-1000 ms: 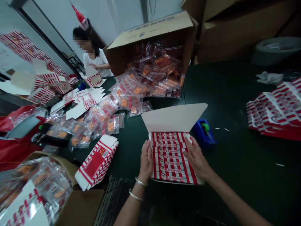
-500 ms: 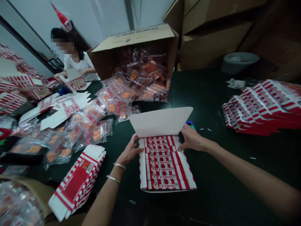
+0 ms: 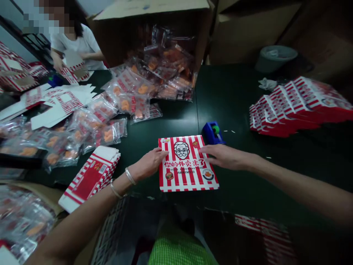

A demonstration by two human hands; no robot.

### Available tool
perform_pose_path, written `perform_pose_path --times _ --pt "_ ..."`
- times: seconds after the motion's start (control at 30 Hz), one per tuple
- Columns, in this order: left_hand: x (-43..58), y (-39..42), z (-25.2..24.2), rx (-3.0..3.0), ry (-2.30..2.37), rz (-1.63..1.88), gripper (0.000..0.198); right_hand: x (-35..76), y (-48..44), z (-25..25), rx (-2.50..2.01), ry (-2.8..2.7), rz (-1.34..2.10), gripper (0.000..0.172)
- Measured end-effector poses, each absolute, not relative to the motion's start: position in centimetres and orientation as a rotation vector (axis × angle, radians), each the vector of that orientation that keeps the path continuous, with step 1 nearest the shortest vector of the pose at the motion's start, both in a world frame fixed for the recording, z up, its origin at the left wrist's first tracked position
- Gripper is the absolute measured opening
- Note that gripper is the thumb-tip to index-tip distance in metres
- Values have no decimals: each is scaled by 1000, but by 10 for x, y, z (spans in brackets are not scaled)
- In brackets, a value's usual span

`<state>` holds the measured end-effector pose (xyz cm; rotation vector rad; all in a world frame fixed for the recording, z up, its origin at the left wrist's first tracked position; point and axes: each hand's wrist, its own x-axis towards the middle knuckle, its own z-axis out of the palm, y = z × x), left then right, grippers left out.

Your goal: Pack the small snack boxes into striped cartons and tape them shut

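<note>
A red-and-white striped cardboard box [image 3: 187, 180] lies in front of me with its lid down, showing a printed face and Chinese lettering. My left hand [image 3: 151, 162] grips its left edge, thumb on the lid and fingers at the side. On the opposite edge my right hand [image 3: 220, 156] holds the box, its fingers reaching onto the lid. The box's contents are hidden under the lid. Just beyond my right hand stands a blue tape dispenser [image 3: 210, 133] with a green core.
Clear packets [image 3: 107, 134] spill leftward from a large carton [image 3: 204, 40]. Folded striped cartons [image 3: 91, 176] lie at left, with flat card blanks [image 3: 59, 103] beyond. Striped boxes [image 3: 292, 106] lean in a row at right. A co-worker [image 3: 74, 48] handles a striped box. A grey bin [image 3: 275, 59] stands behind.
The lid, raised before over rows of small striped packs, is now down and covers them. The tape dispenser has come into fuller view. My view has tilted downward.
</note>
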<state>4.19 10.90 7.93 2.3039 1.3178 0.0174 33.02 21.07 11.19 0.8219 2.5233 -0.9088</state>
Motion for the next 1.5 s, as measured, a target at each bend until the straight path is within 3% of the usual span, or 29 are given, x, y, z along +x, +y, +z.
perform_pose_path --times 0.1,0.17,0.27,0.47,0.67,0.83,1.03,1.23,1.5 --pt "71 78 87 2330 1421 -120 52 324 164 118 916 2482 -739 60" --pt "94 56 80 2330 1598 -133 61 322 137 110 1043 2506 -609 57" --pt "114 32 63 2290 1776 -36 54 325 120 90 1187 2581 -568 52" --pt "114 17 39 2216 1804 155 48 337 127 68 1151 2772 -672 68" --pt "131 5 4 2353 2091 580 33 345 99 31 1257 3026 -414 50" --pt "132 4 -18 2508 2111 838 29 362 94 -4 1220 3333 -274 49" --pt "126 7 3 2361 2014 779 26 376 122 32 839 3149 -425 43" --pt "125 10 28 2219 1980 620 21 364 117 77 876 2924 -307 35" --pt "120 20 34 1972 1880 774 14 374 113 73 1205 2947 -877 40"
